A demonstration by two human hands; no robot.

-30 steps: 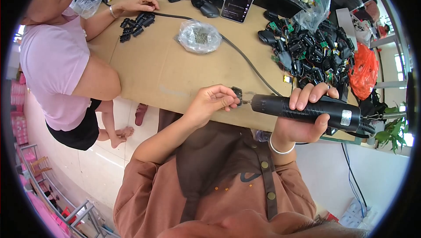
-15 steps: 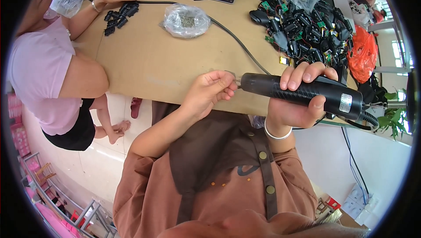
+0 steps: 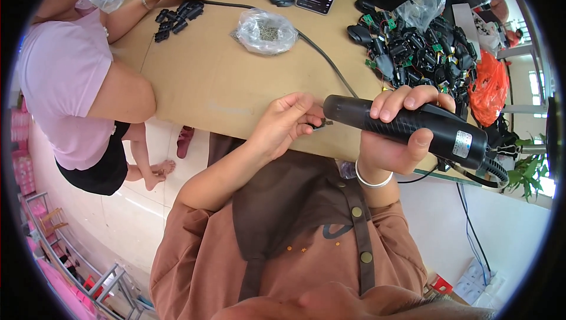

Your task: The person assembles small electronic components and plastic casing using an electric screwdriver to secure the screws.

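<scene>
From my remote post I log the tan desk [image 3: 206, 78] first, then a heap of black plastic housings [image 3: 407, 60] at its right, green circuit boards [image 3: 437, 48] exposed among them. Black electric screwdriver [image 3: 407, 125]: held near-level above the front edge, fingers of the right hand [image 3: 404, 122] clamped round its barrel. Left hand [image 3: 286, 122]: thumb and forefinger together just beside the tool's nose; contact unclear. Farther back: clear plastic bag [image 3: 249, 37] and a cluster of black parts [image 3: 178, 19]. Small dark part [image 3: 319, 125]: at the left fingertips, below the nose; I cannot tell whether they grip it. Loose screws [image 3: 269, 33] fill the bag's middle. Progress, my judgement: one piece in hand, many untouched; which are finished, I cannot tell.
</scene>
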